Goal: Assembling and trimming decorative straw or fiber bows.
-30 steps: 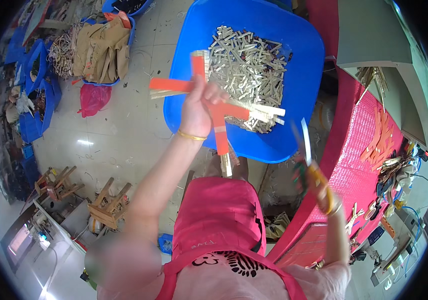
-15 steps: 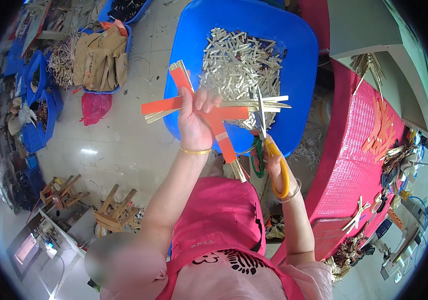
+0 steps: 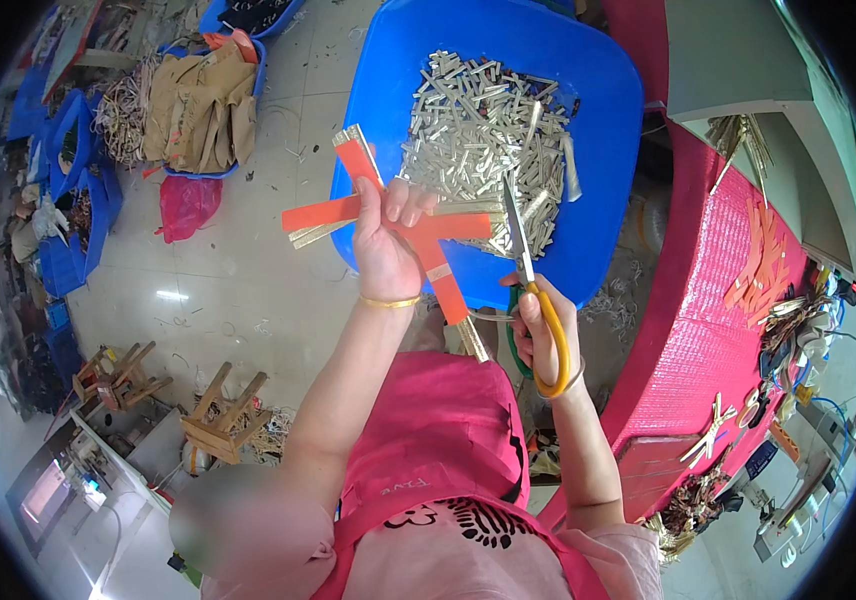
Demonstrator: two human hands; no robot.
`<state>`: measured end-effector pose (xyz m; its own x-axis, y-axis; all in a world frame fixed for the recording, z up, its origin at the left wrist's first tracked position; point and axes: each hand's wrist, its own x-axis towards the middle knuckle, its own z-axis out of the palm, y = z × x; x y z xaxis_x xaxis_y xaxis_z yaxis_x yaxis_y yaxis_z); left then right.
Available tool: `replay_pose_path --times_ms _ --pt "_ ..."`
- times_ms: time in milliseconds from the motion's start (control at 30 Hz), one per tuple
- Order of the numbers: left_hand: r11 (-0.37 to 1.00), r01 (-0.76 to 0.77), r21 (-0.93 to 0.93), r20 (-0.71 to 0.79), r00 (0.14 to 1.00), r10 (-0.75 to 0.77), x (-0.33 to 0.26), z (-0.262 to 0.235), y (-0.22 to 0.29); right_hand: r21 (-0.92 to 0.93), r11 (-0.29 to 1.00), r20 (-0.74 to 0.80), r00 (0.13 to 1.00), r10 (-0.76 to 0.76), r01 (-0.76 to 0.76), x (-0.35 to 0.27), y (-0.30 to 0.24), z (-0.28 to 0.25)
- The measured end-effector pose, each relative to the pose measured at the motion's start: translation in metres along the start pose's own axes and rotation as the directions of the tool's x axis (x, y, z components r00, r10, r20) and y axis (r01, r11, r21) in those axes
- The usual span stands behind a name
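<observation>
My left hand point(image 3: 391, 240) is closed round the crossing of a cross-shaped bundle of orange and gold strips point(image 3: 436, 258). Gold ends show beyond the orange at the upper-left, left and lower arms. On the right arm, the gold and orange end at about the same place. My right hand point(image 3: 548, 325) grips scissors point(image 3: 520, 240) with one yellow and one green handle. Their blades are together, pointing up, just right of the bundle's right arm and apart from it. Below both lies a blue tub point(image 3: 598, 190) holding a heap of short gold strip cuttings point(image 3: 478, 130).
At right, a pink-covered table point(image 3: 683, 330) carries loose orange strips point(image 3: 758, 260), a small gold bundle point(image 3: 713, 430) and tools. Blue bins with brown cloth or paper point(image 3: 203, 110) stand at upper left. Wooden stools point(image 3: 223, 410) are at lower left; a pink bag point(image 3: 188, 207) lies on the floor.
The long gold ends beyond the bundle's right arm have been cut off, and longer pieces now lie on the heap. The scissors have closed and moved slightly down. My left hand has barely moved.
</observation>
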<state>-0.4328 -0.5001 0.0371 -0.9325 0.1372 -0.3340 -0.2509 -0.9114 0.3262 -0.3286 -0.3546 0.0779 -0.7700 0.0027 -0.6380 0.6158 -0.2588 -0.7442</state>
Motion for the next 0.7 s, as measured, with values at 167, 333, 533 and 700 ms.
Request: replay_pose_path --times_ms 167,333,533,700 --pt "0.998 0.063 0.006 0.019 0.998 -0.064 -0.004 -0.003 0.007 -0.055 0.977 -0.157 0.964 -0.214 0.208 0.008 -0.013 -0.021" --pt "0.990 0.138 0.024 0.053 0.989 -0.139 -0.015 0.008 -0.012 0.025 0.981 0.063 0.979 -0.196 0.194 0.035 -0.045 -0.008" --pt "0.852 0.410 0.325 0.005 0.900 -0.436 -0.033 0.025 0.006 0.067 0.962 0.050 0.962 -0.267 0.263 0.038 -0.042 -0.002" --pt "0.094 0.379 0.921 -0.082 0.423 -0.902 -0.052 0.016 0.057 0.018 0.983 0.217 0.959 -0.180 0.181 0.035 -0.048 -0.017"
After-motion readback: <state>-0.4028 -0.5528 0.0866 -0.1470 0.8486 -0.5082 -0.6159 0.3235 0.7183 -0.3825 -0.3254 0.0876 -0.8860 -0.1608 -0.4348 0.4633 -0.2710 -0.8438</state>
